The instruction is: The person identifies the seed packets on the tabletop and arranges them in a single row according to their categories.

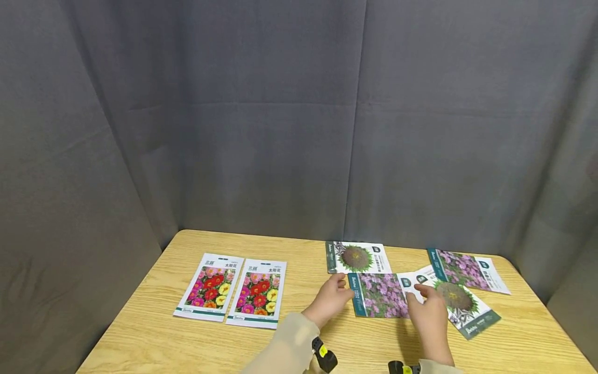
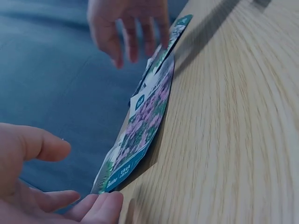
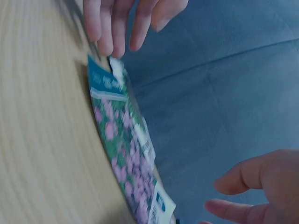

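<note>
A seed packet with purple flowers (image 1: 384, 295) lies lengthwise between my two hands. My left hand (image 1: 330, 298) is at its teal left end, thumb and fingers spread apart; in the left wrist view, its fingertips (image 2: 110, 205) come right up to that end. Over the white right end hovers my right hand (image 1: 429, 317), its thumb and index finger parted with nothing pinched. In the left wrist view, the right fingers (image 2: 131, 42) hang loosely above the packets. Partly under the purple packet's right end is a packet with a brown, green-fringed flower head (image 1: 455, 298), tilted.
Behind lies a second brown-flower packet (image 1: 357, 258), and at the back right another purple-flower packet (image 1: 467, 271). Two red-and-yellow flower packets (image 1: 209, 288) stand side by side on the left of the wooden table (image 1: 140, 317). Grey curtains (image 1: 266, 156) enclose the table's back and sides.
</note>
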`<state>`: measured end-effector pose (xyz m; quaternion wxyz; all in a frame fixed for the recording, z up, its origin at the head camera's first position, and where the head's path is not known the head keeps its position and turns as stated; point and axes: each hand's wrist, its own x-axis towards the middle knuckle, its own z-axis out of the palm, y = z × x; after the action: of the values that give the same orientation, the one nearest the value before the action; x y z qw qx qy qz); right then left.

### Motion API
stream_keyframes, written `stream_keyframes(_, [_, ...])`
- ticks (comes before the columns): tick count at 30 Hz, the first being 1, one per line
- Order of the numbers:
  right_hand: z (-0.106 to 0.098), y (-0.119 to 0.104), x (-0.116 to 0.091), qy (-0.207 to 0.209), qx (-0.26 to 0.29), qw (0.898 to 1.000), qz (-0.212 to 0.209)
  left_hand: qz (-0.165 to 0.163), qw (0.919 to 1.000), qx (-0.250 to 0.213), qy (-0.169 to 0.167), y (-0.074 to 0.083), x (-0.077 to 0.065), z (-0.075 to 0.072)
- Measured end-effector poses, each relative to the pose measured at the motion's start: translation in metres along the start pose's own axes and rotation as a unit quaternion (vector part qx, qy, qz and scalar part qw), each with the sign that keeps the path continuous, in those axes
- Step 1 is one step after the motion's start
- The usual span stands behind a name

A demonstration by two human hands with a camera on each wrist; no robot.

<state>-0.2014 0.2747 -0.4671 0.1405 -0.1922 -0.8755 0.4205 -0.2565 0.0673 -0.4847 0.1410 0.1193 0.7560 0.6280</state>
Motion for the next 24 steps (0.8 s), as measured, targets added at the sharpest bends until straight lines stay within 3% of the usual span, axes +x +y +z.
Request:
stream_keyframes(7, [0.002, 0.01, 0.004, -0.004, -0.047, 0.998, 0.039, -0.023, 0.9989, -0.039, -0.014, -0.002, 0.001, 0.002])
stream_keyframes(14, [0.004, 0.02, 0.007, 0.002, -0.104, 0.994, 0.04, -0.028, 0.9982, -0.05, -0.019, -0.003, 0.002, 0.006])
stream_keyframes(24, [0.009, 0.027, 0.007, 0.038, -0.111, 0.992, 0.033, -0.014, 0.9979, -0.06, 0.021, -0.004, 0.004, 0.008])
